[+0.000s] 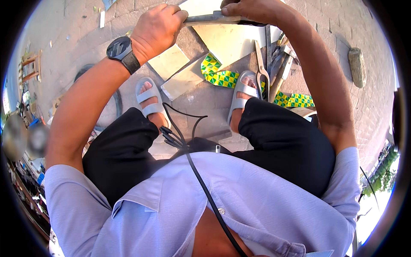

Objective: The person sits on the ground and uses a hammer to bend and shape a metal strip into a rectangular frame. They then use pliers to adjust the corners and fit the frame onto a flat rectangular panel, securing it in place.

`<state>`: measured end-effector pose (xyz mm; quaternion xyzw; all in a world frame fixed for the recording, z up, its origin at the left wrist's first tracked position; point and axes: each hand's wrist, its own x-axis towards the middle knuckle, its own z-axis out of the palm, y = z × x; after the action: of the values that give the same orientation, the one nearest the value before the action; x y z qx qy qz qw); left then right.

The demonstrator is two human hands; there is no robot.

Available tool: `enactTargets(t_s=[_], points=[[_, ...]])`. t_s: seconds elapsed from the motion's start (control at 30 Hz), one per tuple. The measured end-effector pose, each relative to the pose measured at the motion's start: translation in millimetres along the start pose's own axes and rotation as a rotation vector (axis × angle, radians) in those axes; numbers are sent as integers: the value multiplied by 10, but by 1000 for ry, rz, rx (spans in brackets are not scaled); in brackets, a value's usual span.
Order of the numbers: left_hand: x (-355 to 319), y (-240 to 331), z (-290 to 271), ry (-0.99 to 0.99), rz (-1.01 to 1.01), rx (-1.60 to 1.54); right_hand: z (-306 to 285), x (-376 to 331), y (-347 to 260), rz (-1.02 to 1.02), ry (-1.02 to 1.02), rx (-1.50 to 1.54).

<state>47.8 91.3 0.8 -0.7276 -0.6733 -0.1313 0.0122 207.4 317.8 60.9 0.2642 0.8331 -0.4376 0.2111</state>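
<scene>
Near the top edge, both my hands are on a long grey bar [205, 19], which lies nearly level and turns dark toward its right end. I cannot make out its exact kind. My left hand [160, 28] is closed in a fist round the left end, with a dark watch [120, 48] on that wrist. My right hand [250, 9] is at the right part, its fingers bent and pinching at the bar's upper side; the frame's edge cuts off part of it. Beneath the bar lie pale flat boards [227, 43] on the ground.
Large metal shears [262, 68], a dark flat strip [268, 43] and a wooden-handled tool [282, 72] lie beside my right foot. A yellow-green patterned band [220, 78] runs between my sandalled feet. A rough block [356, 67] rests on the paving at right. A black cable [201, 180] hangs before me.
</scene>
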Motion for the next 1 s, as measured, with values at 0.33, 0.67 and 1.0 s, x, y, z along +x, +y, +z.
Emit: enactTargets(t_s=[0.33, 0.67, 1.0], points=[[-81, 98, 53, 117, 28, -79, -35, -72, -34, 61, -185, 178], [-247, 184, 121, 86, 55, -231, 368, -139, 434, -190, -87, 130], [-324, 268, 152, 1, 38, -353, 418, -270, 497, -364, -120, 1]])
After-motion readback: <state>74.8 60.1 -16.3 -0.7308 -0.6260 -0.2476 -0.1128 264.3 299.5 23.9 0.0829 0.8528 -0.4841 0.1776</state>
